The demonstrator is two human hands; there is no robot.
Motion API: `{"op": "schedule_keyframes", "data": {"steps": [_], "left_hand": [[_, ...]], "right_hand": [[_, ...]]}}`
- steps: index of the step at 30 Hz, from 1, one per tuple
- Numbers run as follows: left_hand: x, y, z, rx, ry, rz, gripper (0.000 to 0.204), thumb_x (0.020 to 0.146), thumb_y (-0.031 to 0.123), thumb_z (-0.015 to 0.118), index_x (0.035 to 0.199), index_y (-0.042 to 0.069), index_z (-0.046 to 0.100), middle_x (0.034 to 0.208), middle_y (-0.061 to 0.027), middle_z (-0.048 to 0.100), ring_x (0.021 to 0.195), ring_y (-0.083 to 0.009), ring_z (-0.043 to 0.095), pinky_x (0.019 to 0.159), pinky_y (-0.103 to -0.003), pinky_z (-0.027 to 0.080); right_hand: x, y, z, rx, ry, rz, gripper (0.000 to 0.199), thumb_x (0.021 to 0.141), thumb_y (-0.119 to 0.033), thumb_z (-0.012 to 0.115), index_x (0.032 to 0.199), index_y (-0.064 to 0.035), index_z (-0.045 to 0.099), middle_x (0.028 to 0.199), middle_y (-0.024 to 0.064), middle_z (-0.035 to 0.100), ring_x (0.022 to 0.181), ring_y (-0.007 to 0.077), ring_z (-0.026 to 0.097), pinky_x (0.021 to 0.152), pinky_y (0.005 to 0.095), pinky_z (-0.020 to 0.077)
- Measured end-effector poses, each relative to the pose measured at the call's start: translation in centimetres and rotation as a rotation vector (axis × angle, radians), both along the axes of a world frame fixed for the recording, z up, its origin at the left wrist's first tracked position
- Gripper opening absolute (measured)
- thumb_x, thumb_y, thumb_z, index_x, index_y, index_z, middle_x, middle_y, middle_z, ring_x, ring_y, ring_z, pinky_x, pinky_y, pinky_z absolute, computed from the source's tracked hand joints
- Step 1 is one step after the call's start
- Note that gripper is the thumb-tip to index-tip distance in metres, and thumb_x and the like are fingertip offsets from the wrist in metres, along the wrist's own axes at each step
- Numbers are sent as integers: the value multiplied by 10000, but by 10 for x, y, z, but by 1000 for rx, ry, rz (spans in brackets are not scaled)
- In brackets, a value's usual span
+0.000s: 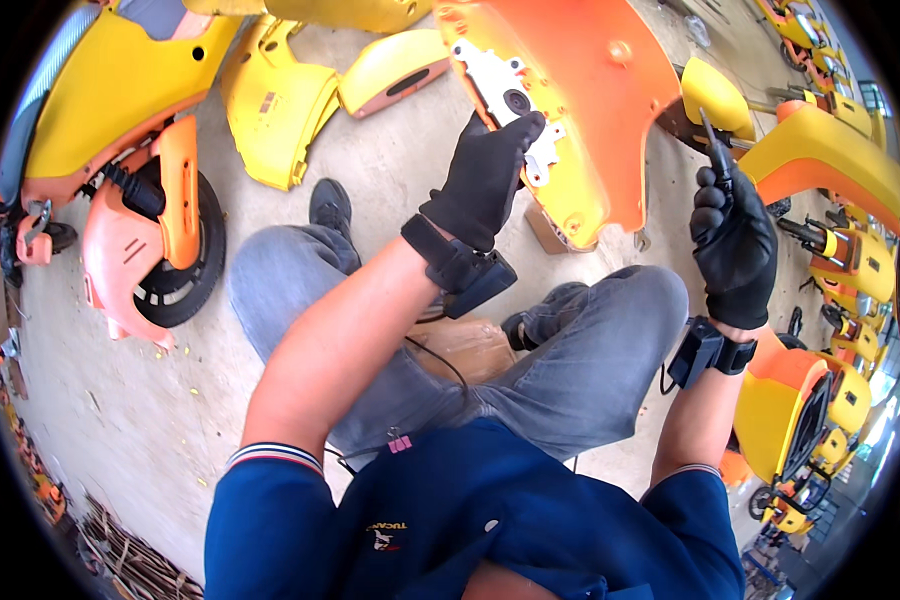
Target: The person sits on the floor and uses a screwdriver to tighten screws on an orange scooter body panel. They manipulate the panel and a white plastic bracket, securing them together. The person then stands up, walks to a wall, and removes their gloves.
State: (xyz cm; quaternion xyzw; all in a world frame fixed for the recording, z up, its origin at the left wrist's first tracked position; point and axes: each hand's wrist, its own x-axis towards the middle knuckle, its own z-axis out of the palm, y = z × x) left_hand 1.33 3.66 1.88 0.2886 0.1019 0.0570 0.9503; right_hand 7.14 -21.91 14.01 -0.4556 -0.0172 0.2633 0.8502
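My left hand (485,170), in a black glove, is closed on the edge of a large orange and yellow scooter body panel (610,90). Its thumb presses on a white bracket (544,160), which lies along the panel's left edge and carries a round black part (516,102). The fingers go behind the panel, out of sight. To the right of the panel, my right hand (738,235), also gloved in black, is closed around a screwdriver (720,160). Its thin tip points up, apart from the panel.
Yellow body panels (280,110) lie on the concrete floor ahead. A yellow and pink scooter with its wheel (185,255) stands at left. A small cardboard box (548,232) sits below the panel. Several yellow scooters (855,260) line the right. A cable (440,360) hangs near my lap.
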Motion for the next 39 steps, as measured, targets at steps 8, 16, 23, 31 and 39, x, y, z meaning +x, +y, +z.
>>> {"op": "schedule_keyframes", "data": {"steps": [8,16,23,31,39], "left_hand": [[7,25,-22,247,-301,170,289,892,18,660,1161,-17,562,1162,-115,608,1100,-217,612,955,-318,502],[1,29,1,340,-297,274,361,863,-9,692,1202,-38,574,1194,-149,625,1094,-224,629,925,-316,532],[-11,34,14,250,-187,-11,361,901,-36,639,1252,-34,553,1278,-120,585,1149,-192,597,957,-346,548],[-8,29,3,204,-608,-113,481,877,-36,672,1321,-8,491,1366,-135,517,1211,-241,568,958,-441,564],[-6,35,3,424,-411,18,521,823,22,766,1275,-10,509,1269,-113,599,1184,-234,590,938,-349,541]], "right_hand": [[-23,36,-21,-284,-140,44,415,1016,-178,502,1399,-23,471,1106,115,645,840,98,627,653,195,508],[-27,61,-34,-533,-170,43,385,1011,-259,559,1310,-15,561,1069,49,624,891,90,613,751,231,516],[-20,75,-51,-634,-664,17,379,970,-368,621,1049,2,629,861,42,623,717,72,593,623,229,495],[11,56,-47,-894,-1146,163,245,976,-213,595,1099,-3,620,824,81,637,711,141,612,647,298,497],[40,36,-42,-860,-817,344,312,971,-122,527,1268,-86,619,921,29,647,752,66,588,652,207,488]]}}
